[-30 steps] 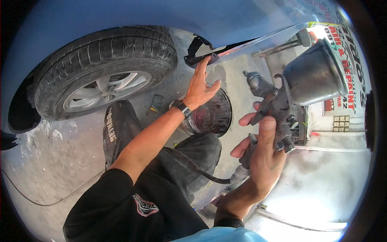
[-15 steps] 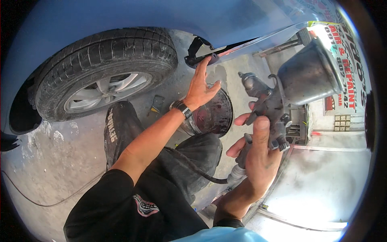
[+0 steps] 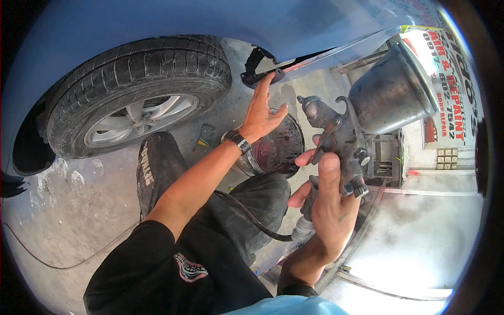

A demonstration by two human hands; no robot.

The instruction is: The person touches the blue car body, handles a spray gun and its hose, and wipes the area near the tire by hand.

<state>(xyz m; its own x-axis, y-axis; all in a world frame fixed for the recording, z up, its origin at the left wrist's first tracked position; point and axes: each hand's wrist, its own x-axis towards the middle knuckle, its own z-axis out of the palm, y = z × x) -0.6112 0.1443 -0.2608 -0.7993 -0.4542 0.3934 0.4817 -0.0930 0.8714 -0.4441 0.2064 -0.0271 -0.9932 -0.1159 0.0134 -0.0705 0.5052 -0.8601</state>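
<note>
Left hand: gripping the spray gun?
No, the left hand lies flat on the blue car panel; the right hand holds the spray gun.

spray gun (image 3: 341,144) grip: we lose it inside our right hand (image 3: 328,210)
hose (image 3: 252,218) end: hidden below that hand

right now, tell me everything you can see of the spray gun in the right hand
The grey metal spray gun looks grimy and paint-stained. A dull metal cup sits on top, tilted to the right, and its nozzle points up-left toward the blue car panel. Small knobs stick out at the back. A dark hose runs from the handle's base. The right hand grips the handle, thumb up along the body.
</note>
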